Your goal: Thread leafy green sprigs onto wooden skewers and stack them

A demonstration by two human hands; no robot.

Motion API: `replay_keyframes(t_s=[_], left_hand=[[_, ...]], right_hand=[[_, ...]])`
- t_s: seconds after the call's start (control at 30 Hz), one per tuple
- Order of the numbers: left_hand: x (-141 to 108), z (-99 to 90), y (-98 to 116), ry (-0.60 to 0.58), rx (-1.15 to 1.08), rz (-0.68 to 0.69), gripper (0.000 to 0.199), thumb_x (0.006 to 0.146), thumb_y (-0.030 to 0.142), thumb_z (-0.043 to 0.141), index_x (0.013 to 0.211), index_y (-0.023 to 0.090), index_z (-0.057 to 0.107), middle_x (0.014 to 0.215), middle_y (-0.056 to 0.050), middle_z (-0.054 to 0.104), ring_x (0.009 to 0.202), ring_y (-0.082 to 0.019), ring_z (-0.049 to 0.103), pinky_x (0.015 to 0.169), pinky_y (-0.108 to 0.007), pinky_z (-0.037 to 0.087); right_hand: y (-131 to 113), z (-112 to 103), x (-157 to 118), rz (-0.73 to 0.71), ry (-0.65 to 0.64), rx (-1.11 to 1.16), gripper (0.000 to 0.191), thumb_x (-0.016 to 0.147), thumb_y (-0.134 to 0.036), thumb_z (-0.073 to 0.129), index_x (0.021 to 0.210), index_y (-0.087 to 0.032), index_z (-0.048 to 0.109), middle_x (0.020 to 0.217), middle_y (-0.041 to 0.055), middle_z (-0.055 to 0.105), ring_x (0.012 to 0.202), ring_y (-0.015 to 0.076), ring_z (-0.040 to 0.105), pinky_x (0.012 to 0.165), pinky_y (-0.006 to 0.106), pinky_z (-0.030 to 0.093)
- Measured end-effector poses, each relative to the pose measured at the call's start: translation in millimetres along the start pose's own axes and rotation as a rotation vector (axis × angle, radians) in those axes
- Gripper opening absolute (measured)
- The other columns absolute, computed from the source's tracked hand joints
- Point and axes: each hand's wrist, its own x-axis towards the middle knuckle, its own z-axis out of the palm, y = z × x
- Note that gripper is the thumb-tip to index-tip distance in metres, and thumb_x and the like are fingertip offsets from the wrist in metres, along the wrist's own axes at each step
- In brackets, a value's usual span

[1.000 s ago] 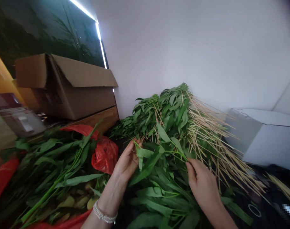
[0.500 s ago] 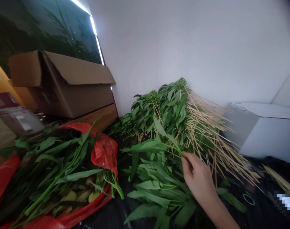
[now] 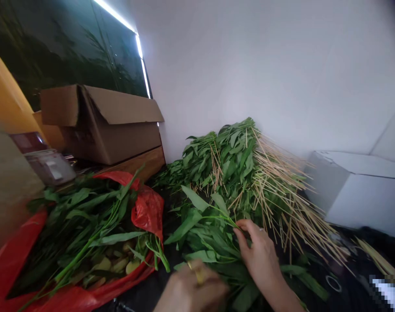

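Note:
My right hand (image 3: 260,251) pinches the stem of a leafy water spinach sprig (image 3: 197,221) between thumb and fingers. The sprig's long green leaves spread to the left of my fingertips. Below it lies a loose heap of water spinach leaves (image 3: 205,256), partly covered by my hands. My left hand (image 3: 190,289) is low in the view, over the heap's near edge. Motion blurs its fingers, and a yellow band (image 3: 197,274) shows on one of them. Whether it holds anything cannot be seen.
Leafy bundles (image 3: 236,149) with thin wooden sticks (image 3: 288,190) are stacked against the white wall. A red plastic bag (image 3: 148,208) of greens lies left, a cardboard box (image 3: 125,141) behind it. A white box (image 3: 366,190) stands right, near a small white ring (image 3: 333,284).
My left hand has come into view at the bottom. My right hand has shifted slightly left and down with the sprig. The whole view has turned a little left and up.

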Motion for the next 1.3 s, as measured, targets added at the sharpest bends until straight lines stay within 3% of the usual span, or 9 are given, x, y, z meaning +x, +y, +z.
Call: replay_keyframes(t_s=[0.1,0.17,0.37,0.5,0.77,0.87,1.0,1.23,1.3], left_hand=[[29,-4.4,-29,0.223,0.179,-0.077,0.019,0.095,0.02,0.051,0.102,0.022,0.068,0.095,-0.005,0.072,0.082,-0.019,0.061,0.073,-0.033,0.047],[45,-3.0,-43,0.29,0.299,-0.125,0.016,0.093,0.021,0.056,0.102,0.021,0.069,0.095,-0.005,0.073,0.083,-0.022,0.06,0.071,-0.034,0.045],[64,15.3,-56,0.067,0.431,-0.253,0.011,0.088,0.02,0.063,0.097,0.023,0.068,0.085,0.0,0.073,0.085,-0.023,0.059,0.069,-0.035,0.038],[65,22.8,-63,-0.063,0.492,-0.198,0.005,0.089,0.022,0.062,0.091,0.023,0.066,0.077,0.0,0.068,0.082,-0.022,0.058,0.068,-0.035,0.034],[60,19.6,-93,-0.062,0.535,-0.087,0.009,0.086,0.016,0.056,0.083,0.02,0.064,0.081,-0.004,0.064,0.08,-0.021,0.054,0.069,-0.034,0.035],[57,17.7,-98,-0.021,0.495,-0.086,0.012,0.083,0.012,0.054,0.078,0.019,0.062,0.077,-0.003,0.062,0.077,-0.02,0.052,0.07,-0.032,0.038],[60,18.2,-101,0.051,0.353,-0.143,0.016,0.079,0.01,0.051,0.068,0.018,0.059,0.07,-0.003,0.058,0.072,-0.019,0.05,0.069,-0.031,0.04],[77,-11.1,-125,0.53,-0.25,-0.68,0.021,0.085,0.024,0.045,0.07,0.018,0.057,0.061,0.002,0.053,0.059,-0.013,0.049,0.056,-0.024,0.038],[78,-21.7,-125,0.529,-0.342,-0.701,0.023,0.09,0.032,0.045,0.079,0.018,0.06,0.062,0.003,0.053,0.058,-0.012,0.049,0.055,-0.022,0.038]], right_hand=[[-3,3,-3,-0.012,-0.037,0.002,0.011,0.095,-0.028,0.046,0.093,-0.024,0.057,0.082,0.0015,0.068,0.074,0.0205,0.064,0.068,0.031,0.043],[-4,6,-5,-0.038,-0.042,0.012,0.012,0.095,-0.028,0.045,0.091,-0.024,0.056,0.079,0.0009,0.067,0.071,0.02,0.063,0.068,0.031,0.042],[-11,10,-7,-0.093,-0.038,0.021,0.018,0.099,-0.029,0.039,0.09,-0.024,0.054,0.076,0.0013,0.064,0.068,0.0189,0.062,0.067,0.031,0.04],[-12,9,-6,-0.104,-0.066,0.016,0.023,0.101,-0.033,0.036,0.088,-0.024,0.052,0.074,0.0012,0.063,0.068,0.0192,0.062,0.068,0.031,0.04],[1,11,-5,0.047,-0.006,-0.074,0.035,0.101,-0.044,0.028,0.1,-0.018,0.052,0.085,0.0097,0.066,0.072,0.0227,0.065,0.062,0.032,0.041],[2,8,-4,-0.025,-0.074,-0.167,0.035,0.1,-0.044,0.033,0.105,-0.019,0.055,0.084,0.0085,0.066,0.074,0.0253,0.063,0.067,0.035,0.038],[0,5,-3,-0.106,-0.258,-0.066,0.037,0.101,-0.034,0.034,0.073,-0.024,0.055,0.067,0.0008,0.061,0.069,0.0216,0.057,0.068,0.034,0.031],[8,1,2,-0.088,-0.179,0.04,0.037,0.101,-0.032,0.035,0.075,-0.023,0.06,0.068,0.0004,0.06,0.07,0.0195,0.053,0.074,0.034,0.029],[12,-1,3,-0.08,-0.18,0.055,0.036,0.101,-0.033,0.037,0.077,-0.023,0.062,0.069,0.0003,0.061,0.071,0.0193,0.053,0.073,0.034,0.029]])
